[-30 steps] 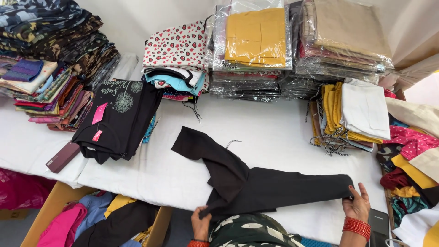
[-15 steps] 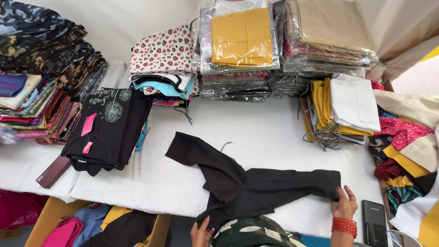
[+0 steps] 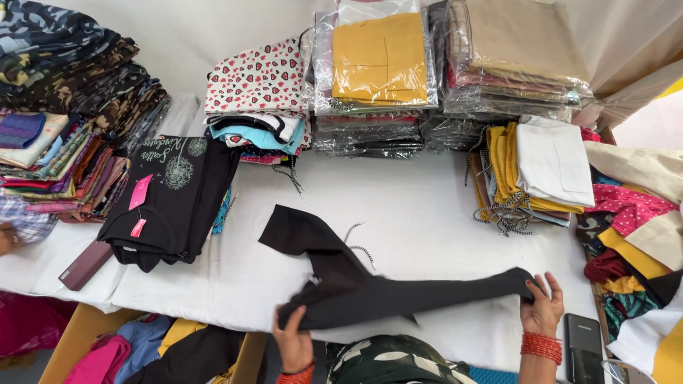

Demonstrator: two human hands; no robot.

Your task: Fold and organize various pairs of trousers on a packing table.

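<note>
Right at the near edge, both hands are on the black garment (image 3: pixel 370 284). The left hand (image 3: pixel 294 346) is pinched closed on its left end, fingers curled over the fold, and the right hand (image 3: pixel 542 311) grips the right end with the fingers spread over the cloth. Between them the garment lies stretched in a long band along the front of the white table (image 3: pixel 427 206), while one leg or sleeve kinks away toward the middle, a drawstring (image 3: pixel 356 242) trailing loose beside it.

Just beside the right hand sits a dark phone (image 3: pixel 583 346), close to the table's edge. There's the risk, to my eye: a sideways sweep of that wrist could nudge it off. The angled part could also bunch and spoil the fold if the ends are pulled unevenly, and the loose cord may get trapped inside.

Further left, a black printed top with pink tags (image 3: pixel 174 195) lies flat, a small brown box (image 3: pixel 85 264) near it. To the right, a yellow and white folded stack (image 3: pixel 537 171). At the back, a heart-print pile (image 3: pixel 260 78), a mustard garment in clear wrap (image 3: pixel 380 57), beige wrapped packs (image 3: pixel 516 50), and camouflage stacks (image 3: pixel 71 64) far left.
</note>
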